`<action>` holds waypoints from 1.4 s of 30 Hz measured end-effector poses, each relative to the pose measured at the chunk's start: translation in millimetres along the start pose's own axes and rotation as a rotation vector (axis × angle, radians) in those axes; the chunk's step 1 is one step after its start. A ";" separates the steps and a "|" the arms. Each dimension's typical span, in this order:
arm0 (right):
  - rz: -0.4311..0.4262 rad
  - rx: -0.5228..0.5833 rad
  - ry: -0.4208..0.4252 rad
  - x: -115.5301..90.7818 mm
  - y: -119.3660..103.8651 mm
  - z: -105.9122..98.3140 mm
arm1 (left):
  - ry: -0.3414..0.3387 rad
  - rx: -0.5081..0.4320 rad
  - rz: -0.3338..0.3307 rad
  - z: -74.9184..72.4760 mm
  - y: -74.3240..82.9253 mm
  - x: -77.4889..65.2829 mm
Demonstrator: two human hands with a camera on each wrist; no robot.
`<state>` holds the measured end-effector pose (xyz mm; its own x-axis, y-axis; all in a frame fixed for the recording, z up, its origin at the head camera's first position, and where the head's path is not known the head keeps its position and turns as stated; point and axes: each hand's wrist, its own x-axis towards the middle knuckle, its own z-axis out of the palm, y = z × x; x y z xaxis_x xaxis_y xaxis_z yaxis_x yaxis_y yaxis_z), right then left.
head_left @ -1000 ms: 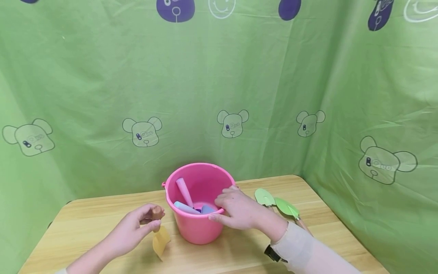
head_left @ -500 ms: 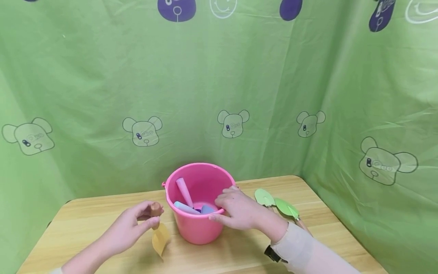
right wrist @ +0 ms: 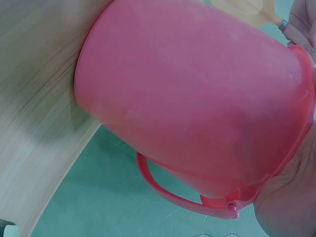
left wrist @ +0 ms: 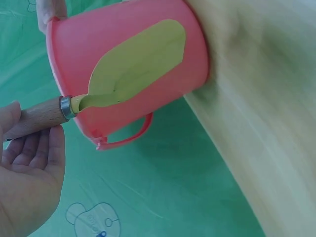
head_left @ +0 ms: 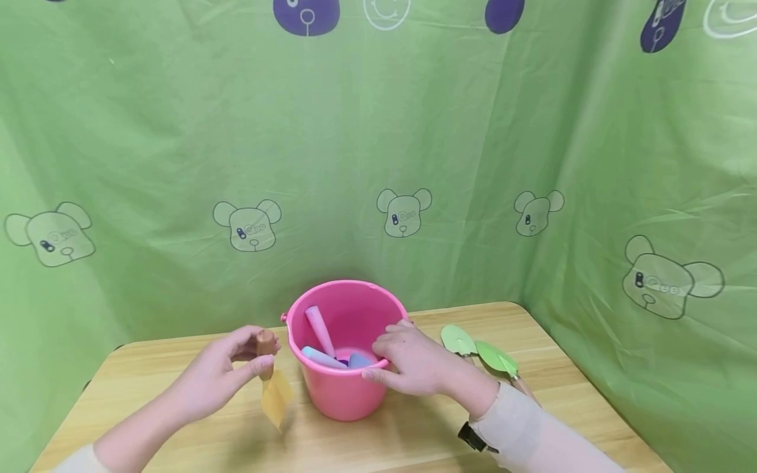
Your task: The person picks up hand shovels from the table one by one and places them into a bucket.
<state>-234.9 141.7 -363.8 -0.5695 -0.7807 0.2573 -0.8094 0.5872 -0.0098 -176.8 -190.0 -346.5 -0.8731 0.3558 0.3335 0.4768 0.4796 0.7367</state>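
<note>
A pink bucket (head_left: 345, 394) stands upright on the wooden table. My right hand (head_left: 411, 358) grips its near right rim, thumb outside and fingers over the edge. Just left of the bucket, my left hand (head_left: 221, 374) holds a small trowel by its wooden handle (left wrist: 39, 118), with the yellow blade (left wrist: 140, 64) pointing down above the table. Inside the bucket lie a pink handle (head_left: 320, 332), a light blue handle (head_left: 322, 357) and a bluish piece (head_left: 359, 360); their lower parts are hidden by the bucket wall.
Two green garden tools lie right of the bucket: a pale round-bladed one (head_left: 458, 339) and a leaf-shaped one (head_left: 497, 359), partly behind my right forearm. A green cloth (head_left: 331, 144) with printed bears hangs behind and at the sides of the table (head_left: 148, 374).
My left hand has risen a little and shifted slightly left, lifting the yellow trowel with it. My right hand and the bucket have stayed in place.
</note>
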 end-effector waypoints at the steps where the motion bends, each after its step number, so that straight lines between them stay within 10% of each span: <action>1: 0.000 0.003 0.000 -0.3 0.0 -0.1 | -0.002 0.003 -0.003 -1.2 1.6 1.1; 42: 0.006 0.015 -0.009 0.0 -0.5 -3.2 | 0.079 0.168 0.147 -55.9 87.6 47.1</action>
<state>-234.0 142.0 -360.7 -0.5760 -0.7790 0.2480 -0.8077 0.5891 -0.0255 -181.8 -176.0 -233.4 -0.7954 0.3706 0.4796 0.6036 0.5567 0.5708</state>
